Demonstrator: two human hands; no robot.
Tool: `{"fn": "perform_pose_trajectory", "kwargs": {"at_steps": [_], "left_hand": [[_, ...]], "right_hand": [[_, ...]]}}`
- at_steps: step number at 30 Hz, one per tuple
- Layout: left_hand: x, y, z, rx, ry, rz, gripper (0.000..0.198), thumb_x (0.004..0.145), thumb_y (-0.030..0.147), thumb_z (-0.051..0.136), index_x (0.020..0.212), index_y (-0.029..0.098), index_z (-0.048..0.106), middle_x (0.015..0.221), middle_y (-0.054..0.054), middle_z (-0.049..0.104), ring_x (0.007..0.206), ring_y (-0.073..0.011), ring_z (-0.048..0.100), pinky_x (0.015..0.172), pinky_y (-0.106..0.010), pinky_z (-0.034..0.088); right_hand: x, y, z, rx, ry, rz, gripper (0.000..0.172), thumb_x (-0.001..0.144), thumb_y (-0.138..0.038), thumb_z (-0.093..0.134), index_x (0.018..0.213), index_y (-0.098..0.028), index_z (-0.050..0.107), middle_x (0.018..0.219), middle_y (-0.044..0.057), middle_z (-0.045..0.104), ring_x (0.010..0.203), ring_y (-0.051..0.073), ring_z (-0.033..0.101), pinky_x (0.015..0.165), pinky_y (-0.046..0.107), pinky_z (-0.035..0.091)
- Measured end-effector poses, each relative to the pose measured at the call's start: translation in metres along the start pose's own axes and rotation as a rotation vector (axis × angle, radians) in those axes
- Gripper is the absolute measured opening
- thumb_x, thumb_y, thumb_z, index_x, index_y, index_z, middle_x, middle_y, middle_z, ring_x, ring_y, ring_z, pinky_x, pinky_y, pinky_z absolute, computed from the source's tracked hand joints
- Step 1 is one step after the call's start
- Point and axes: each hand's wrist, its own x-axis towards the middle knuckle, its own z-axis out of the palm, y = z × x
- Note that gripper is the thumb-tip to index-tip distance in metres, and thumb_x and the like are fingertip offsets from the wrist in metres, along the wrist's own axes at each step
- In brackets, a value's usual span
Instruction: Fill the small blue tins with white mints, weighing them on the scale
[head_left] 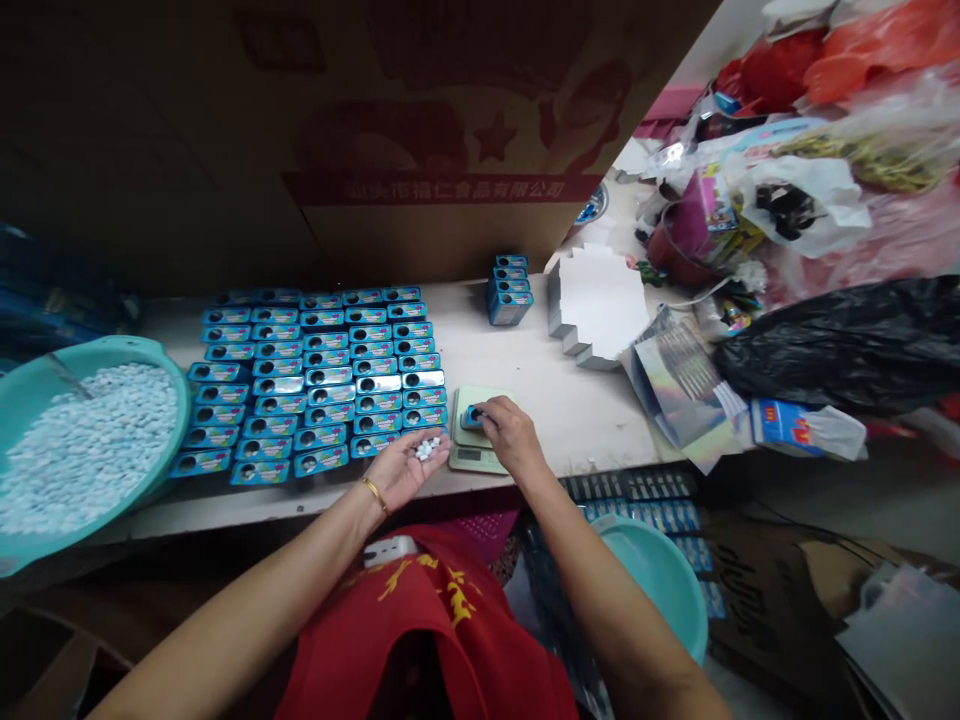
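Note:
My left hand (409,468) is palm up at the table's front edge, cupped under several small white candies (428,449). To its right, a small kitchen scale (480,458) with a pale green body stands on the table. On the scale's plate is a small blue tin (470,416) with a dark round opening in its top. My right hand (511,432) is closed around the right end of this tin, hiding part of it. The fingertips lie close to the opening. Rows of similar blue tins (328,391) stand directly left of the scale.
A turquoise basin (166,400) full of white candies stands at the left. Behind the table rises a large cardboard box (450,235). A few more tins (510,300) and stacked white cardboard (604,300) are farther back. Bags and a black plastic sack (847,340) crowd the right.

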Motion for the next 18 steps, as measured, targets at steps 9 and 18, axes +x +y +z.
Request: {"fn": "perform_pose_trajectory", "kwargs": {"at_steps": [9, 18], "left_hand": [[-0.022, -0.005, -0.027, -0.038, 0.058, -0.055, 0.017, 0.074, 0.012, 0.049, 0.087, 0.005, 0.059, 0.09, -0.015, 0.062, 0.087, -0.0209, 0.059, 0.075, -0.03, 0.05], [-0.042, -0.008, -0.058, 0.031, 0.15, -0.069, 0.019, 0.071, 0.004, 0.051, 0.088, 0.006, 0.058, 0.083, -0.014, 0.063, 0.076, -0.0168, 0.061, 0.061, -0.021, 0.052]], "right_hand": [[-0.013, -0.003, -0.004, 0.114, 0.18, 0.105, 0.019, 0.079, -0.017, 0.041, 0.085, -0.019, 0.059, 0.085, 0.004, 0.058, 0.083, 0.014, 0.053, 0.076, 0.027, 0.043], [-0.019, 0.047, -0.011, 0.067, 0.256, 0.277, 0.022, 0.078, -0.025, 0.042, 0.089, -0.016, 0.059, 0.087, 0.005, 0.059, 0.076, 0.014, 0.054, 0.066, 0.026, 0.045]]}}
